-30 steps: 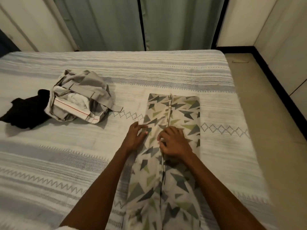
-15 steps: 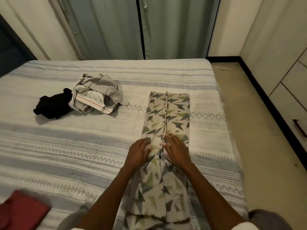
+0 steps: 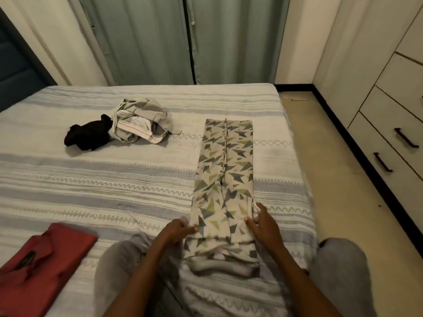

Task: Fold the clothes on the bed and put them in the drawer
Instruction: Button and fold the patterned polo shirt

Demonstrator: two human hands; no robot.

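A white garment with grey and green triangles (image 3: 225, 170) lies on the bed (image 3: 103, 184) as a long narrow strip running away from me. At its near end my left hand (image 3: 177, 229) pinches the left edge. On the opposite edge my right hand (image 3: 263, 223) holds the cloth, thumb on top. A crumpled grey garment (image 3: 139, 124) and a black one (image 3: 89, 135) lie in a heap at the far left. A folded red shirt (image 3: 45, 255) sits at the near left. Closed drawers with dark handles (image 3: 389, 156) line the right wall.
My knees in grey trousers (image 3: 341, 266) rest at the bed's near edge. Bare floor (image 3: 332, 179) runs between the bed and the drawers. Grey-green curtains (image 3: 190, 42) hang behind the bed, and a dark headboard (image 3: 13, 72) is at the far left.
Both hands slid back along the patterned strip from its middle to its near end and moved apart to its outer edges. The view pulled back, showing the red shirt and my knees.
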